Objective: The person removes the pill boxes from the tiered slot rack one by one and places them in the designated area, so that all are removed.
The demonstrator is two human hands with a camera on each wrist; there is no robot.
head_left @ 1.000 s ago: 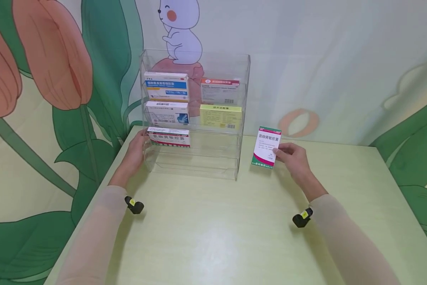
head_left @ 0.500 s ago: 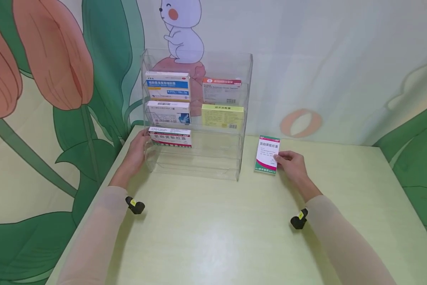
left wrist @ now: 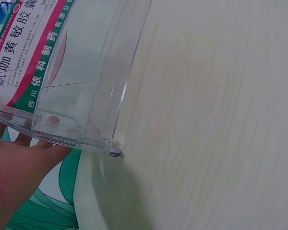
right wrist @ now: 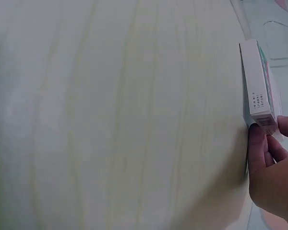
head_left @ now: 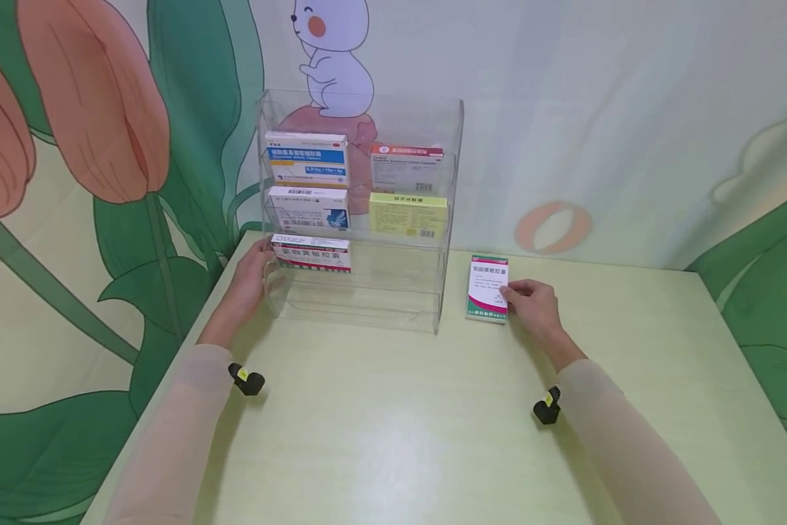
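My right hand (head_left: 534,306) pinches a white, green and magenta medicine box (head_left: 488,288) by its right edge, thumb on the printed front. The box is low by the table, right of a clear acrylic display rack (head_left: 393,292). In the right wrist view, the white narrow side of the medicine box (right wrist: 254,72) faces the camera, with fingers under it. At the rack's left side, my left hand (head_left: 245,284) rests its fingers on the outer wall. In the left wrist view, the rack's side edge (left wrist: 77,141) partly covers these fingers.
A matching medicine box (head_left: 311,255) stands in the rack's lower left. Above it are a white-and-blue box (head_left: 308,208) and a blue-banded box (head_left: 306,160). On the right are a yellow box (head_left: 408,215) and a red-topped box (head_left: 406,166). A patterned curtain (head_left: 629,131) hangs behind the table (head_left: 380,423).
My right hand has lowered the medicine box toward the table and brought it a little nearer me, tipping its front upward. The left hand has stayed on the rack's side.
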